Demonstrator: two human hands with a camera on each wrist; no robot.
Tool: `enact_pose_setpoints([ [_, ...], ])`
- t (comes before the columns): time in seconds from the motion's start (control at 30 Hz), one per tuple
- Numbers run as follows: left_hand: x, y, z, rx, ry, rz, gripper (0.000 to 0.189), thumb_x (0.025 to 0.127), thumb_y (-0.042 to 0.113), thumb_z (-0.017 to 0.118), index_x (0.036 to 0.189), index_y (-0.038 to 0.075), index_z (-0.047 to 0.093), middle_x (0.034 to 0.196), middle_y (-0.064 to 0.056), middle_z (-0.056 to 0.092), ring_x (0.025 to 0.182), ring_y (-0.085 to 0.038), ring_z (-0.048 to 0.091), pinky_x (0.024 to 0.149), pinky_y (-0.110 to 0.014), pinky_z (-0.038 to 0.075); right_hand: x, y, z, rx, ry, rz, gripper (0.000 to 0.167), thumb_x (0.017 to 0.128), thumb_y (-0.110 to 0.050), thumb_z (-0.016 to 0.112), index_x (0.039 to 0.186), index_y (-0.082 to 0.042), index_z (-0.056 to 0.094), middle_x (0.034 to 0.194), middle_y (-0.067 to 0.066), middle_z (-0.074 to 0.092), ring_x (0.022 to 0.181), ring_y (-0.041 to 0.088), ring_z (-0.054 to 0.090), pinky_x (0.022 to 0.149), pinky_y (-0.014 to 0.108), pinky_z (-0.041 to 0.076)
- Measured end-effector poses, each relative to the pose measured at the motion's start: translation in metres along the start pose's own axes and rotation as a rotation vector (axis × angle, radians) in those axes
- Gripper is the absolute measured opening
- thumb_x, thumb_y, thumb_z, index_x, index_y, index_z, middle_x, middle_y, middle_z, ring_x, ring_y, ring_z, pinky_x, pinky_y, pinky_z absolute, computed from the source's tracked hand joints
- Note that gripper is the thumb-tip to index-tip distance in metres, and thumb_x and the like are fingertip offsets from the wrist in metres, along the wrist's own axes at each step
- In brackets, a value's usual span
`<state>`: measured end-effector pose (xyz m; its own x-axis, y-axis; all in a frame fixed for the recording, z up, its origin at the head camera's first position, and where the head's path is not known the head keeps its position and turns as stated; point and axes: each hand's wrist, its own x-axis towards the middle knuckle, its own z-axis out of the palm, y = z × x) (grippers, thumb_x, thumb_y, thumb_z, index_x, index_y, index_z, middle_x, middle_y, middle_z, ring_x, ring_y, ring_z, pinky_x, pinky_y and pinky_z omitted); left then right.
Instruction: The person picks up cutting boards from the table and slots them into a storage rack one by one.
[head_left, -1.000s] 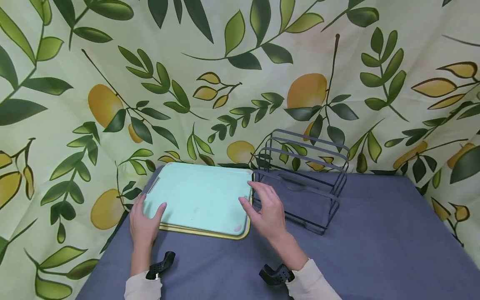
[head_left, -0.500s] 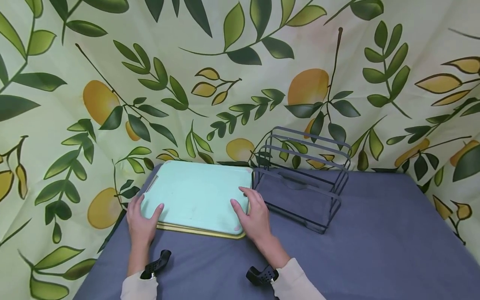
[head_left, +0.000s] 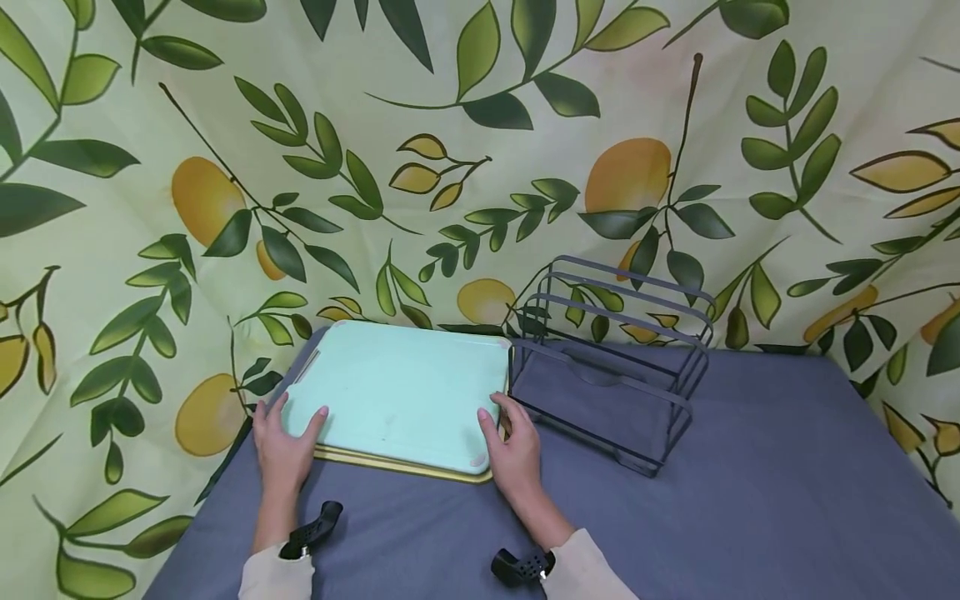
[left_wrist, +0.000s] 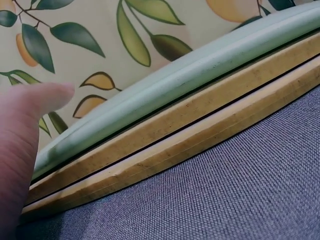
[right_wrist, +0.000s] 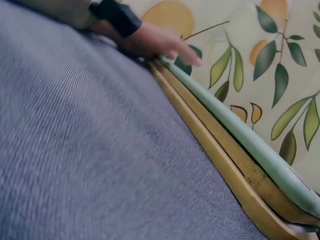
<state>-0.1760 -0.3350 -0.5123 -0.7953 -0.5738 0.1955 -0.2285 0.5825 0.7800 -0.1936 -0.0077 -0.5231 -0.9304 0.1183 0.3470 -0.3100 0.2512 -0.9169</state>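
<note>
A mint-green cutting board (head_left: 405,396) lies flat on top of two yellowish boards (left_wrist: 150,125) in a stack at the table's left. At the stack's left edge is my left hand (head_left: 285,450), its fingers along the side and its thumb raised apart from the mint board, as the left wrist view shows. My right hand (head_left: 516,450) is at the right edge, fingers bent beside the boards and thumb extended near the top surface. Whether the right fingertips touch the boards is hidden. In the right wrist view the left hand (right_wrist: 150,42) shows at the stack's far end.
A dark wire rack (head_left: 611,367) with several upright loops stands just right of the stack. A blue-grey cloth (head_left: 750,483) covers the table. Behind hangs a leaf-and-fruit patterned curtain (head_left: 525,242). Each wrist bears a black strap-on device (head_left: 517,568).
My right hand has moved left and slightly down, from over the board's right corner to beside its right edge. The left hand stays at the left edge. The boards have not visibly moved.
</note>
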Motion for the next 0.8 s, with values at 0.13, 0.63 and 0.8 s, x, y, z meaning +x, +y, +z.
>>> enact_pose_setpoints([
  [0.13,0.0036,0.0019,0.0036,0.052,0.023,-0.043,0.076,0.095,0.043,0.066,0.152,0.000,0.039,0.165,-0.029,0.017,0.151,-0.053,0.018,0.119,-0.067,0.019,0.0014,0.0045,-0.0041,0.061,0.017,0.121,0.042,0.099,-0.030,0.067,0.133,-0.006,0.064,0.135,0.019,0.066,0.125,0.032,0.065,0.100,0.040,0.055],
  [0.63,0.0056,-0.0011,0.0030,0.145,0.044,-0.050,0.073,0.096,0.042,0.063,0.151,-0.001,0.041,0.156,-0.031,0.032,0.142,-0.051,0.028,0.114,-0.065,0.024,0.0046,0.0071,0.0020,0.082,0.040,0.118,0.037,0.093,-0.013,0.073,0.128,0.000,0.066,0.128,0.023,0.069,0.118,0.032,0.068,0.095,0.037,0.057],
  [0.8,0.0040,-0.0027,0.0043,0.148,0.049,-0.064,0.072,0.095,0.040,0.064,0.151,0.000,0.042,0.156,-0.031,0.033,0.143,-0.051,0.028,0.115,-0.066,0.023,0.0037,0.0109,0.0014,0.080,0.050,0.099,0.032,0.091,-0.003,0.071,0.123,0.000,0.069,0.125,0.024,0.070,0.115,0.034,0.070,0.093,0.038,0.058],
])
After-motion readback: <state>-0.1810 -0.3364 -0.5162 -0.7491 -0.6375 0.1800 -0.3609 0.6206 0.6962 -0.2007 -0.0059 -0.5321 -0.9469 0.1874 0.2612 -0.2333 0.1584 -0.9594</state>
